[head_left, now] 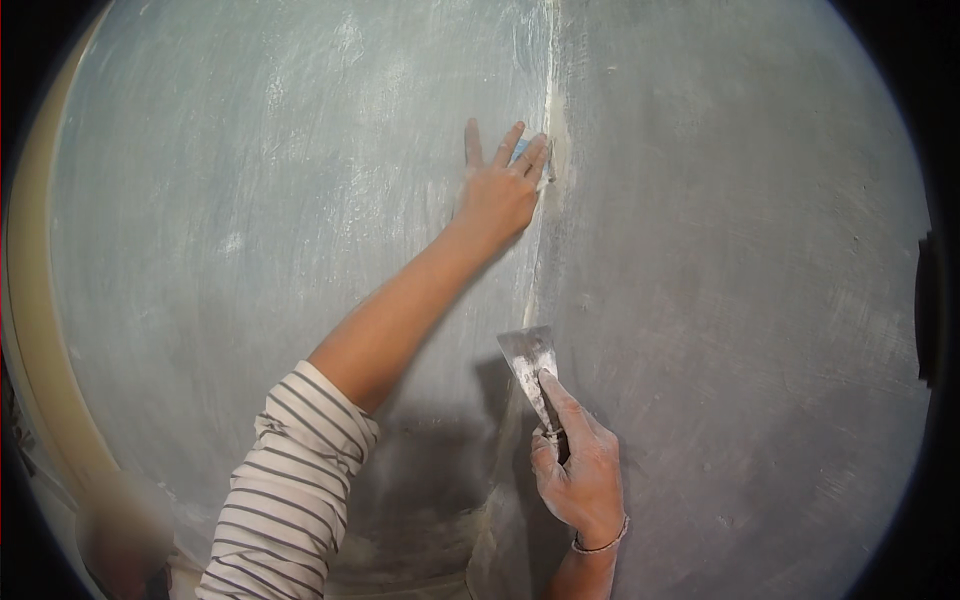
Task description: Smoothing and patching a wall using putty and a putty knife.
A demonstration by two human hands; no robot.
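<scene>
My left hand [503, 185] reaches up to the pale seam [531, 272] in the grey wall. Its fingers are spread over a small blue piece [519, 149], mostly hidden beneath them, which they hold against the wall; its kind cannot be made out. Lower down, my right hand [585, 475] grips a putty knife [528, 352] by its handle. The index finger lies along the metal blade, which is smeared with whitish filler. The blade's wide edge points up and left, over the seam; whether it touches the wall is unclear. Pale dust coats the fingers of my right hand.
The grey plastered wall [740, 250] fills most of the view, its left side lighter and streaked. A curved cream-coloured edge [38, 270] borders it on the left. A blurred brownish shape [125, 535] sits at lower left. Shadows of my arms fall on the wall's lower part.
</scene>
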